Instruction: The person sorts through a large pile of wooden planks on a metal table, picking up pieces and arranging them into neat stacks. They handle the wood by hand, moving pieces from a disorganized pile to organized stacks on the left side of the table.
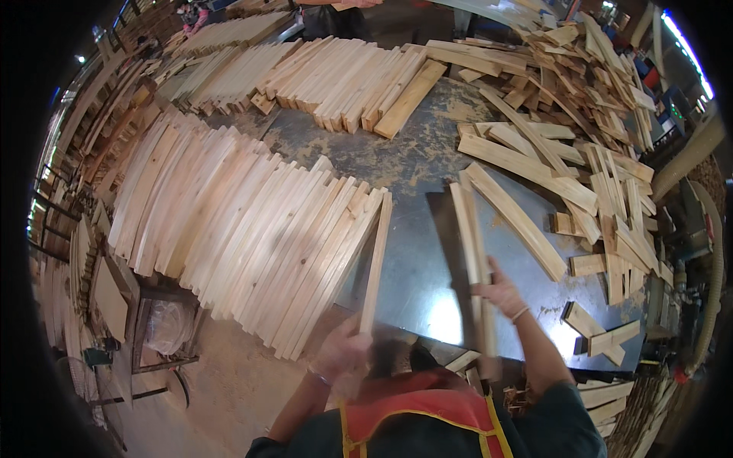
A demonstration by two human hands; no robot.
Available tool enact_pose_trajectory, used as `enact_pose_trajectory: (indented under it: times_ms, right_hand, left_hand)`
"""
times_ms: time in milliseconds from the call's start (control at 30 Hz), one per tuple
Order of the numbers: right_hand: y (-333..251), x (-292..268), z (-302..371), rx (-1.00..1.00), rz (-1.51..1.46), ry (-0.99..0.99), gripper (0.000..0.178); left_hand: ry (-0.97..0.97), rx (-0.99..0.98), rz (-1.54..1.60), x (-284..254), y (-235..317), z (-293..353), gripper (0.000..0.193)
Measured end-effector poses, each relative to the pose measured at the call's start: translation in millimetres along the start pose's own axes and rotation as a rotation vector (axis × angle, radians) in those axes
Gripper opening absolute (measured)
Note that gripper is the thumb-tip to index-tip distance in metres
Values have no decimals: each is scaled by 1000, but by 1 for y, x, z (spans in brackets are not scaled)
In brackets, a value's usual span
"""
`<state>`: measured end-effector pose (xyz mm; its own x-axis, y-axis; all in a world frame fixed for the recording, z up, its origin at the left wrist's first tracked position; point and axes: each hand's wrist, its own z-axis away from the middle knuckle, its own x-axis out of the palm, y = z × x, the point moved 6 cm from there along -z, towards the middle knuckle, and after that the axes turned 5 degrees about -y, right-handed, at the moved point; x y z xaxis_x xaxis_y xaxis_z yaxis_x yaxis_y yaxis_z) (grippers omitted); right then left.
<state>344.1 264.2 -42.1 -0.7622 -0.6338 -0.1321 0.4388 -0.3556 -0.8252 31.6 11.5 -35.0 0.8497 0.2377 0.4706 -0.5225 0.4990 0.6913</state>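
My left hand (343, 347), a little blurred, is closed round the near end of a narrow wooden slat (378, 256). That slat leans at the right end of a long row of pale slats (259, 221) laid side by side. My right hand (500, 290) grips wooden boards (471, 252) standing on edge, its thumb and fingers along their right side. They look like two or more pressed together; the exact number is hard to tell. Their near end hangs past the table's front edge, and a dark shadow falls to their left.
The dark metal table (405, 267) carries a second row of slats (336, 80) farther back. Loose boards (527, 168) lie crosswise on the right, before a tall heap of offcuts (588, 76). Two short crossed pieces (607, 336) lie at the near right corner. A wheeled cart (164, 324) stands lower left.
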Motion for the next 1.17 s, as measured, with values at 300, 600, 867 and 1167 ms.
enact_pose_trajectory:
  times_ms: [300,600,867,1167]
  right_hand:
    - [-43,235,-54,-101,343,-240,85]
    - [6,22,38,-227,298,211,51]
    - [213,-329,284,619,568,1256,35]
    - [303,-337,270,58,-564,1306,75]
  left_hand:
    - [478,458,-1791,9,68,0,73]
    - [638,378,-2071,-33,20,-47,74]
    - [668,-150,-2157,34,62,-51,82]
    - [208,-132,-1969,174,11,-134,102]
